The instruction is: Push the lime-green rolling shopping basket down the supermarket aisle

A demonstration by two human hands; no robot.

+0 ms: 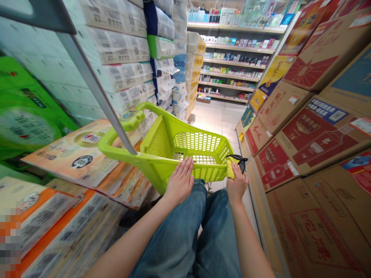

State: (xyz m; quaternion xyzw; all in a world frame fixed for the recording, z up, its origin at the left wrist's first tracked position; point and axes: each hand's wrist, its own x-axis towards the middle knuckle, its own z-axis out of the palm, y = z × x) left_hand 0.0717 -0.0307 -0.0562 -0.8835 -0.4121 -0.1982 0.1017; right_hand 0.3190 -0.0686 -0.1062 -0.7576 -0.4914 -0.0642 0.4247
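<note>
A lime-green plastic shopping basket [199, 172] with a perforated wall stands before my knees, tilted in view. My left hand [181, 179] lies flat against its near side, fingers stretched out together towards the rim. At the basket's right end, my right hand [237, 183] is closed round a yellow cloth [230, 166], which touches the rim. A thin black piece [241, 159], possibly a strap or plastic, sticks out above the same hand; what it is I cannot tell. The right fingertips are partly hidden. Through the basket's holes the pale floor shows.
Cartons [315, 135] are stacked along the right. Packs of wrapped paper [124, 46] rise at the left, with flat orange boxes [87, 154] below. A grey metal handle bar [92, 85] slants up from the basket. Shelves of small goods [234, 48] stand at the aisle's far end.
</note>
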